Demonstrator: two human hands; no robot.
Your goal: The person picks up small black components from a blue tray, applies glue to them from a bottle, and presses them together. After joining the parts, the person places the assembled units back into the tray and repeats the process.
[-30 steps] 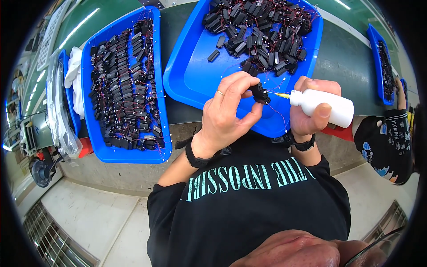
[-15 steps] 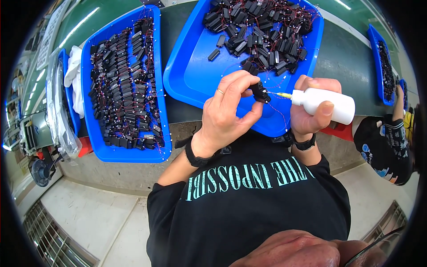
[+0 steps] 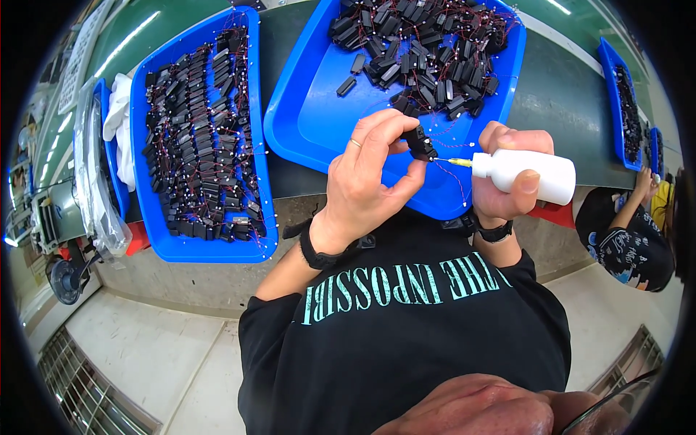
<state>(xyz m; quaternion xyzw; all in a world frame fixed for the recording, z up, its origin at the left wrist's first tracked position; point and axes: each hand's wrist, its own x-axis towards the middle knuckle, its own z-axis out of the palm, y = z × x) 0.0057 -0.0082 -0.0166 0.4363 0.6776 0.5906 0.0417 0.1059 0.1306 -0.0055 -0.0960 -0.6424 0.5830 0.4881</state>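
My left hand [image 3: 360, 181] pinches a small black block [image 3: 418, 143] between thumb and fingers, over the near end of a blue tray [image 3: 304, 105] on the counter [image 3: 552, 109]. At three o'clock from it, my right hand [image 3: 499, 199] wraps round a white bottle [image 3: 540, 174], its thin tip [image 3: 457, 162] right by the block. A heap of blocks [image 3: 435, 61] fills that tray's twelve o'clock end, and a second blue tray [image 3: 206, 252] sits at nine.

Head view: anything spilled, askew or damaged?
Nothing visibly spilled or damaged; the held black part and white bottle look normal. Only mild oddity: the heap of black parts in the middle blue tray is jumbled, unlike the rows in the left blue tray.
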